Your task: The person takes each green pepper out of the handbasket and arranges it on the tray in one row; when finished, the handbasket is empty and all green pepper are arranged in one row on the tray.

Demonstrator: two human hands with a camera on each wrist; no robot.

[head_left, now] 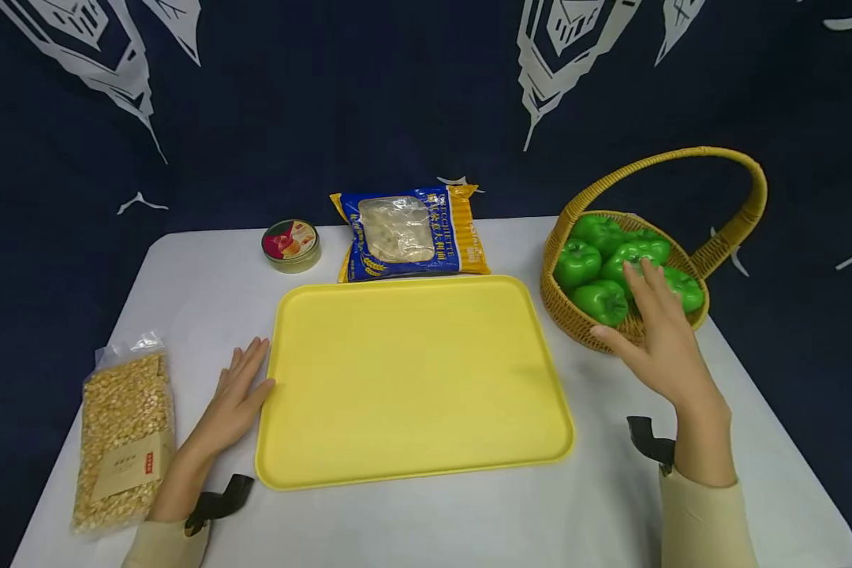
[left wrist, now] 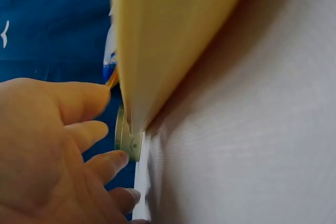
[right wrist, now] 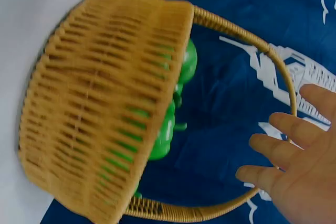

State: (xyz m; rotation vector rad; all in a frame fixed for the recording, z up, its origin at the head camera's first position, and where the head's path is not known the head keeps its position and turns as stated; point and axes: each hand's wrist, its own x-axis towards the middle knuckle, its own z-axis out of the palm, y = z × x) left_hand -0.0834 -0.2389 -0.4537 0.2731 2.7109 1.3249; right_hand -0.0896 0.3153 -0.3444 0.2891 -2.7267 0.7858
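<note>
A yellow rectangular tray [head_left: 419,379] lies in the middle of the white table. My left hand [head_left: 236,398] is at the tray's left edge, its fingers extended and its thumb right at the rim. At the right, a wicker basket [head_left: 575,319] with a tall arched handle holds several green bell peppers [head_left: 602,302]. My right hand [head_left: 656,339] hovers over the basket's near side with fingers spread and nothing in them. In the right wrist view the basket's woven side [right wrist: 94,103] fills the left half, and the right hand's fingers [right wrist: 278,148] are apart from the peppers.
Behind the tray lie a blue and yellow pasta bag [head_left: 397,237] and a small round tin [head_left: 291,246]. A clear bag of yellow kernels [head_left: 124,426] rests at the left, beside my left forearm. A dark patterned cloth [head_left: 341,102] hangs behind the table.
</note>
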